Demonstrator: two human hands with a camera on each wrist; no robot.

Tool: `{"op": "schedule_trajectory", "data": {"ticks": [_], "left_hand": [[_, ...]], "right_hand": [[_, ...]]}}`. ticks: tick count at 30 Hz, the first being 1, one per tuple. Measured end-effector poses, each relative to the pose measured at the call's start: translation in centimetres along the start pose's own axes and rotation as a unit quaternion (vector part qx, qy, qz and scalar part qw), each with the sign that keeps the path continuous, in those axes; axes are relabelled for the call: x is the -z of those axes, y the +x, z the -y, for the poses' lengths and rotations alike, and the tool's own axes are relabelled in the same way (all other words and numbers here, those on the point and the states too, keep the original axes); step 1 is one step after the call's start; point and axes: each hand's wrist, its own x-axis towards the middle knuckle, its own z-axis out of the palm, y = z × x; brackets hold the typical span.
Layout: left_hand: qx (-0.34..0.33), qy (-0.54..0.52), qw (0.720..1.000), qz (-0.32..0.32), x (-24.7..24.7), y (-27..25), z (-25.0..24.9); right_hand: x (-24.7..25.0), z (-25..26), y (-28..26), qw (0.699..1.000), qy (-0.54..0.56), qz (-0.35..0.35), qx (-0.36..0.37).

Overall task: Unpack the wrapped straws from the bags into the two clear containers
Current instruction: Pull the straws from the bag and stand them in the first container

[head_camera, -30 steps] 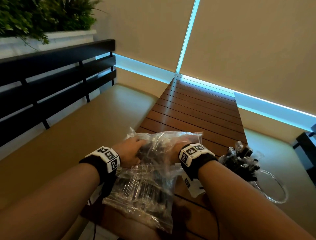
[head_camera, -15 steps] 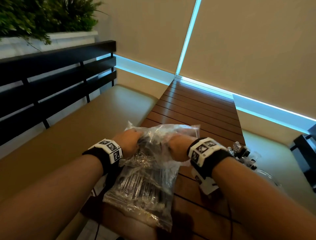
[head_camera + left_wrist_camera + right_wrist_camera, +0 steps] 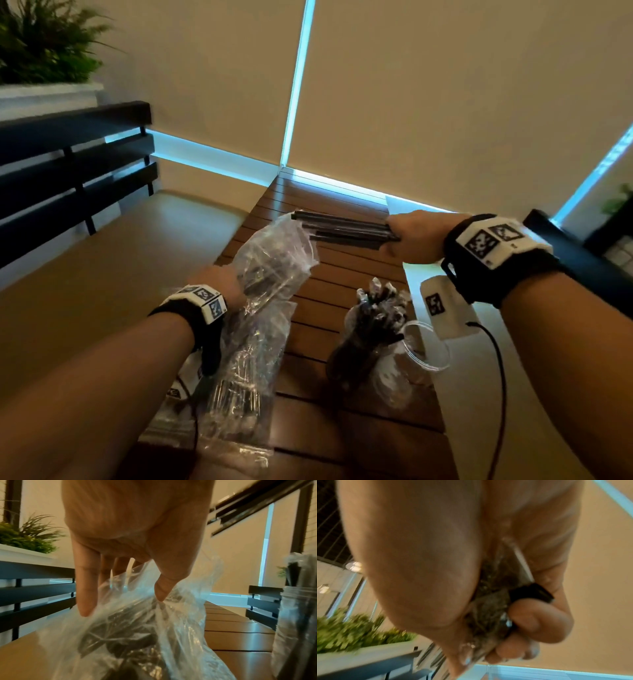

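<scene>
Dim warm light, cyan glow, motion blur

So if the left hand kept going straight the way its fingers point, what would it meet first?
The left hand points into the crumpled clear plastic bag of dark wrapped straws; its fingertips already touch the film, so the bag comes first.

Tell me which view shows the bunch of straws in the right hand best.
The head view: the bunch of straws shows full length, sticking out leftward from the right hand above the bag. The right wrist view shows only blurred ends between curled fingers. The left wrist view catches a blurred stretch at top right.
</scene>
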Motion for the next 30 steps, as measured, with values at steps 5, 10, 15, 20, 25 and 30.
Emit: {"op": "schedule_trajectory", "data": {"ticks": [5, 10, 15, 20, 25, 30], "left_hand": [[0.048, 0.063, 0.997, 0.022, -1.3, -0.1, -3.0], [-0.06, -0.204, 0.959, -0.188, 4.6, -4.5, -9.2], [-0.179, -0.755, 0.63, 0.042, 10.5, -7.8, -13.2], [-0.068, -0.83, 0.55, -0.06, 13.5, -8.4, -16.6], [-0.145, -0.737, 0.624, -0.217, 15.8, -10.4, -17.6], [-0.277, -0.619, 0.68, -0.279, 16.1, -12.4, -18.7]], "right_hand": [[-0.7, -3.3, -2.1, 0.993, 0.099, -0.059, -0.036], [-4.8, -1.3, -1.8, 0.959, 0.243, -0.145, 0.016], [-8.3, 2.5, -0.9, 0.894, 0.377, -0.234, 0.065], [-8.4, 5.2, -0.2, 0.843, 0.453, -0.278, 0.078], [-7.2, 4.2, -1.3, 0.805, 0.518, -0.287, 0.036], [-6.2, 2.4, -1.3, 0.817, 0.56, -0.128, 0.043]]}}
